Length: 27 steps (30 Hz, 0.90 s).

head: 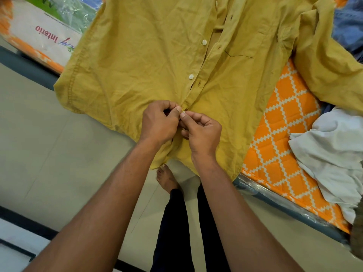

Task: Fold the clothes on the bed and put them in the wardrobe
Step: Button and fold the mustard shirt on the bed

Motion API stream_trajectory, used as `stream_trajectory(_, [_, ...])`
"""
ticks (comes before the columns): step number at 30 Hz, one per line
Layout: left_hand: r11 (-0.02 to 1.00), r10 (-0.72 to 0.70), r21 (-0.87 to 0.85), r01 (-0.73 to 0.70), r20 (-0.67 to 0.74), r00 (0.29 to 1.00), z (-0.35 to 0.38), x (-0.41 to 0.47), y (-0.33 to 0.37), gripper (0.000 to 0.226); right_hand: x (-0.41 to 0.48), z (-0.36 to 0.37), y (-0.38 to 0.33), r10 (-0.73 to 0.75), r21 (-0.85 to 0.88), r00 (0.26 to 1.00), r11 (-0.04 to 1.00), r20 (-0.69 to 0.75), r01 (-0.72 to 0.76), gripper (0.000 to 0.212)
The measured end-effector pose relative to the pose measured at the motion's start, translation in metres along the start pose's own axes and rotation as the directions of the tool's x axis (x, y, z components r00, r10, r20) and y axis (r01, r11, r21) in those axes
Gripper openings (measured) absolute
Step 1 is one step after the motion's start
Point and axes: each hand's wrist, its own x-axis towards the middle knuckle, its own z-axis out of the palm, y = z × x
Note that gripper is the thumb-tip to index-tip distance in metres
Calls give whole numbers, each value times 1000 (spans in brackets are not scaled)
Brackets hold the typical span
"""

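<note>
A mustard-yellow button-up shirt [149, 55] lies spread front-up across the corner of the bed, its hem hanging over the edge. Its placket is partly undone, with white buttons showing higher up. My left hand [159, 122] and my right hand [200, 130] meet at the placket near the hem, both pinching the shirt's front edges between thumb and fingers around a button. One sleeve [330, 61] trails off to the right over the mattress.
The mattress [279, 134] has an orange-and-white diamond cover and a grey frame. A white garment [334, 146] lies bunched at the right, and blue fabric [347, 22] at the top right. A plastic-wrapped printed panel [43, 30] stands at upper left. My legs stand on beige floor tiles [59, 154].
</note>
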Motion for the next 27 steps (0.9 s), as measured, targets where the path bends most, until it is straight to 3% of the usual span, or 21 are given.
stream_trajectory(11, [989, 107, 100, -110, 40, 993, -11, 10, -4, 14, 7, 0, -11, 60, -143, 994, 989, 92, -46, 8])
stream_trajectory(22, [960, 187, 153, -234, 271, 944, -30, 32, -13, 16, 10, -1, -21, 86, -234, 968, 972, 234, -29, 11])
stream_trajectory(27, [897, 254, 298, -327, 259, 932, -32, 31, -11, 6, 19, -3, -35, 221, -338, 933, 934, 283, -119, 10])
